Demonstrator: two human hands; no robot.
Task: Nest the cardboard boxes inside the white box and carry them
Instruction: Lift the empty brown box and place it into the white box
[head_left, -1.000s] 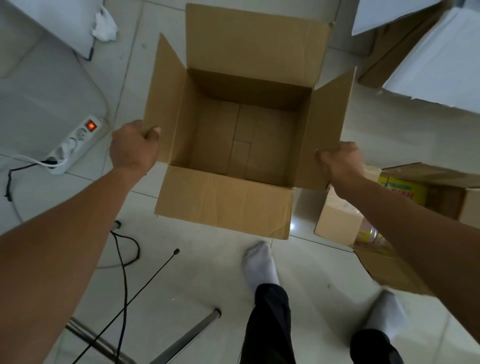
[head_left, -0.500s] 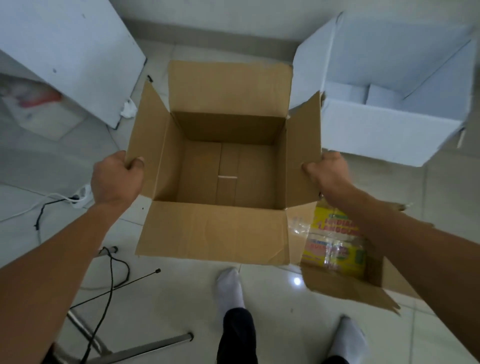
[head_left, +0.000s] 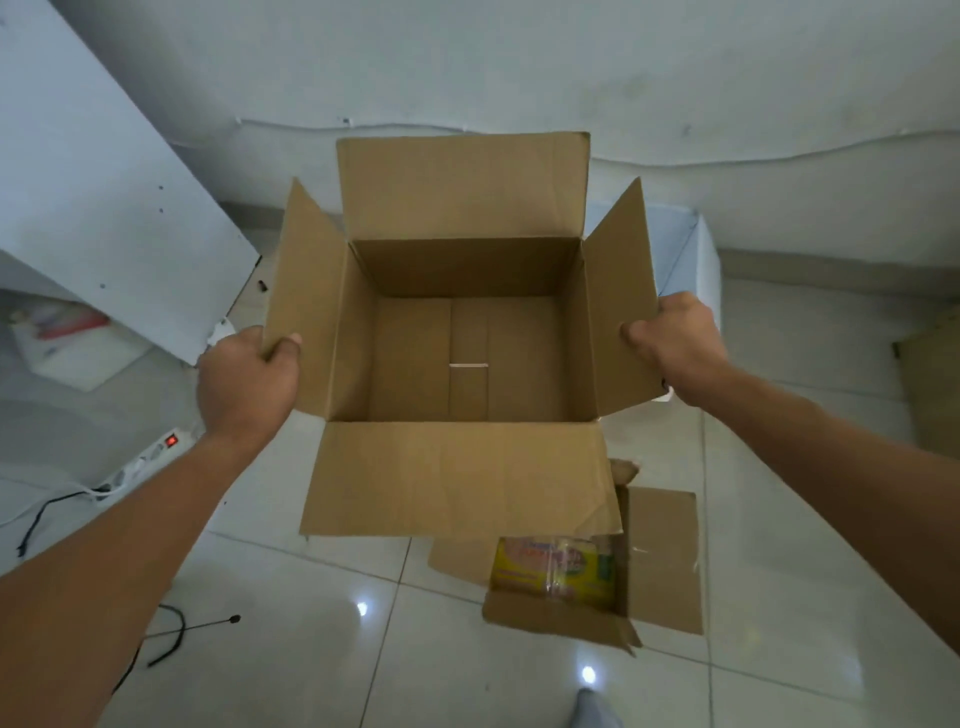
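Observation:
An open brown cardboard box (head_left: 457, 478) hangs in the air in front of me, empty, all its flaps standing out. My left hand (head_left: 244, 384) grips its left side flap and my right hand (head_left: 680, 345) grips its right side flap. The white box (head_left: 696, 249) stands on the floor behind the brown box, mostly hidden by it; only its right part shows. A smaller open cardboard box (head_left: 660, 561) with a yellow packet (head_left: 556, 569) inside lies on the tiles below, at the right.
A white panel (head_left: 104, 208) leans at the left. A power strip (head_left: 156, 452) with a lit red switch and black cables (head_left: 171, 634) lie on the floor at the lower left. Flat cardboard (head_left: 935, 384) lies at the right edge. The wall is close behind.
The brown box has travelled forward and right with both hands on its flaps, and now covers most of the white box. The small box with the yellow packet now lies nearer to me.

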